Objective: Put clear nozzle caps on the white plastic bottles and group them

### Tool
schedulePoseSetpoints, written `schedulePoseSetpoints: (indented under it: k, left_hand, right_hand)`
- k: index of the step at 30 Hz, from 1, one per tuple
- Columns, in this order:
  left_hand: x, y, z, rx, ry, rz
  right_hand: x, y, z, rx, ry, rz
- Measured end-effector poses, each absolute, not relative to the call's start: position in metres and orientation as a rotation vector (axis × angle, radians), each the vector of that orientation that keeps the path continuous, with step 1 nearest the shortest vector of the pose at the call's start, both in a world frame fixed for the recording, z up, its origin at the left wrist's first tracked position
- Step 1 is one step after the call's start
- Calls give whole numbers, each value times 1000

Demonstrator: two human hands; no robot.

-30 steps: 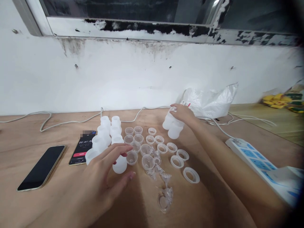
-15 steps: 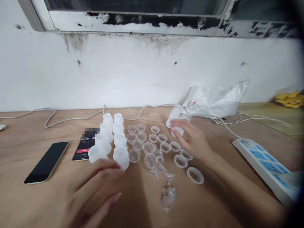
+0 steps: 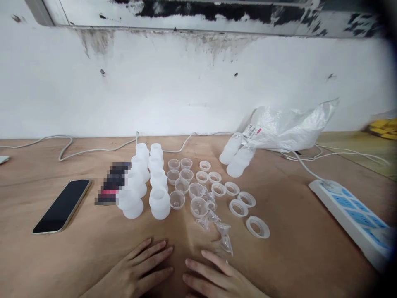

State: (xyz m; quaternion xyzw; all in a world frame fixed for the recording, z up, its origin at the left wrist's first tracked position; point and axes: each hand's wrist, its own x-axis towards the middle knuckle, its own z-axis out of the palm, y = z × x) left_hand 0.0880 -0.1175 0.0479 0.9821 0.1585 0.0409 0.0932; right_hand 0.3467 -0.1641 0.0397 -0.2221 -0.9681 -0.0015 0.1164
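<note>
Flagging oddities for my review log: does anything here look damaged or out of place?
The window frame looks peeled, brown stains mark the wall below it, and the clear funnel-like pieces lie jumbled beside the neater cups.

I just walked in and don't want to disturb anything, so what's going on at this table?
Nothing is being held: the left hand and right hand lie spread on the table. Beyond them stand frosted white containers in two rows, then small clear cups and loose white rings. More frosted pieces lie by the plastic bag.
</note>
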Motion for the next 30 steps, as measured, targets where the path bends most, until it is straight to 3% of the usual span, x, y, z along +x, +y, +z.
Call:
schedulePoseSetpoints:
  k: [12,17,22,26,30]
  left_hand:
    - [87,-121,47,2450,627,46]
    - [74,-129,51,1844,771,346]
    - [74,-130,45,929,620,731]
    - [76,-122,34,498,469,703]
    - [71,-120,22,310,586,764]
  right_hand:
    - [344,-171,6,-615,-2422,-225]
    - [351,-168,41,-790,-2240,283]
    - [369,-154,57,-1009,-1540,972]
    - [374,-144,51,-940,-916,1226]
    - [377,-142,46,-1029,-712,1309]
